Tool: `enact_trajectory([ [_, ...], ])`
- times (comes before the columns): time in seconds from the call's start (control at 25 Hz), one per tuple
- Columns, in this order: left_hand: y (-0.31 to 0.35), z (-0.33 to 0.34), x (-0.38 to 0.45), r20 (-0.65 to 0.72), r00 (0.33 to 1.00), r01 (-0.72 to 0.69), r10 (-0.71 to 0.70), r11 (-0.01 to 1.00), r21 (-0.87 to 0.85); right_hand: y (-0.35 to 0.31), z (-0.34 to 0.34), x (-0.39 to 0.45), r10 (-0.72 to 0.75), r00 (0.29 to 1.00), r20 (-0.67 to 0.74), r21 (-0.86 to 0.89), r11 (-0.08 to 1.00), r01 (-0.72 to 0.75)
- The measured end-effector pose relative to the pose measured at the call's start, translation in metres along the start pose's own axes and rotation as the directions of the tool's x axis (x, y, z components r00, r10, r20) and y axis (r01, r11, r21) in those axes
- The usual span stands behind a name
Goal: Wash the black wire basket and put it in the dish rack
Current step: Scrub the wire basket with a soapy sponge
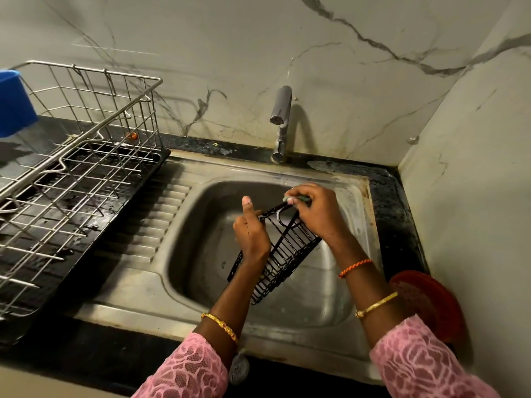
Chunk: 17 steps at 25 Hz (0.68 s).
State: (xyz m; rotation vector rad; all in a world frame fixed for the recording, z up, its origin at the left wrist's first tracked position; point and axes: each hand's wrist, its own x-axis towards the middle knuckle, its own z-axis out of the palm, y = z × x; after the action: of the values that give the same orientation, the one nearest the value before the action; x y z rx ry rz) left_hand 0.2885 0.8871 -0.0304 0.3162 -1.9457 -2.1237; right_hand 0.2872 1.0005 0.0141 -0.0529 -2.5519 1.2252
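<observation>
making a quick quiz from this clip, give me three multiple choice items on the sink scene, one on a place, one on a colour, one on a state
1. Where is the black wire basket?
A. in the dish rack
B. held over the sink
C. on the counter

2. What colour is the container at the far left?
A. blue
B. yellow
C. white

3. What is the tap doing?
A. running hard
B. dripping onto a plate
C. showing no water

Key: 1 B, both hands hold it above the sink basin. 2 A, the blue container beside the dish rack. 3 C, no stream below the tap.
</observation>
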Motion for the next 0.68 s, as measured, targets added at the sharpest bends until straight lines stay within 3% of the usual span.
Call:
enact_trajectory([
  [0.08, 0.002, 0.001, 0.002, -0.009, 0.999, 0.035, -0.035, 0.999, -0.016, -0.004, 0.004, -0.006, 0.027, 1.0, -0.013, 0.046, 0.999, -0.027],
  [0.24, -0.005, -0.001, 0.011, 0.051, 0.998, 0.045, -0.045, 0.999, 0.014, -0.032, 0.024, -0.038, -0.192, 0.979, 0.068, 0.074, 0.98, 0.187],
  [0.32, -0.006, -0.001, 0.008, 0.043, 0.998, 0.055, -0.055, 0.998, 0.005, -0.028, 0.023, -0.036, -0.216, 0.973, 0.079, 0.053, 0.976, 0.213],
  [0.44, -0.008, -0.003, 0.003, 0.057, 0.998, 0.033, -0.03, 0.999, -0.041, -0.002, 0.011, -0.016, -0.043, 0.999, -0.005, 0.053, 0.998, 0.043],
  [0.56, -0.011, -0.008, 0.001, 0.088, 0.996, -0.022, 0.03, 0.996, -0.087, 0.032, -0.006, 0.003, 0.155, 0.977, -0.144, 0.003, 0.988, -0.156],
  [0.68, -0.013, -0.009, 0.0, 0.113, 0.989, -0.092, 0.098, 0.994, -0.055, 0.035, -0.006, 0.004, 0.174, 0.968, -0.181, -0.009, 0.984, -0.178],
])
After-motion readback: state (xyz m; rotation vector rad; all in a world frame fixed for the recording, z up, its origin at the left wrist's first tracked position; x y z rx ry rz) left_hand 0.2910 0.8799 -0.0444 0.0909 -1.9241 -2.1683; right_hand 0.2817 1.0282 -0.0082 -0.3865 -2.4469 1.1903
